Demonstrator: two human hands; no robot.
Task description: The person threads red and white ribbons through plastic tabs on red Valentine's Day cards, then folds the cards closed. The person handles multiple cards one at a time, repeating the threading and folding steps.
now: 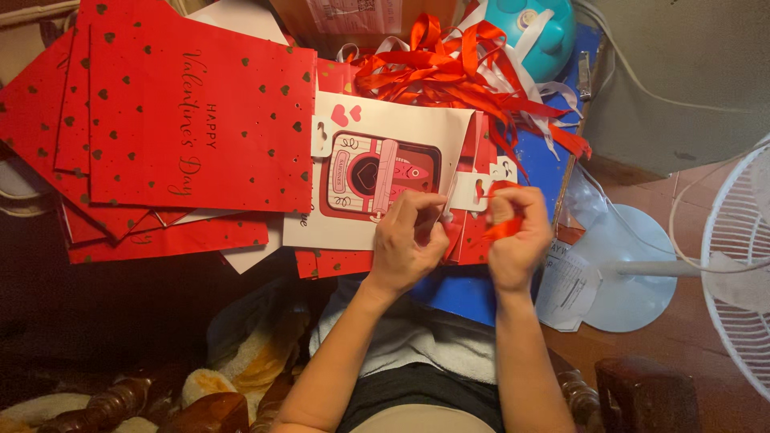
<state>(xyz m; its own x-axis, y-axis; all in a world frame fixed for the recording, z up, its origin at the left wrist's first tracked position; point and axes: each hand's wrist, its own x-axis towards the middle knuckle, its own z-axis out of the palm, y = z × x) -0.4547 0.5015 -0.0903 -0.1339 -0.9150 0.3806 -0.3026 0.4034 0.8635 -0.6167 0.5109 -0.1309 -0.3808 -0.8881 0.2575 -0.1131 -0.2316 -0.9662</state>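
Note:
A flat white gift bag (401, 128) with a pink and red picture on its front lies in front of me on other red bags. My left hand (407, 240) pinches the bag's near right edge by its punched tab. My right hand (517, 232) is closed around a short piece of red ribbon (504, 228) right beside that edge. The ribbon's end sticks up between my fingers.
A stack of red heart-spotted gift bags (184, 120) lies to the left. A tangle of red and white ribbons (465, 68) sits behind the white bag, by a teal round container (533, 28). A white standing fan (738, 256) and its round base (634, 269) are at the right.

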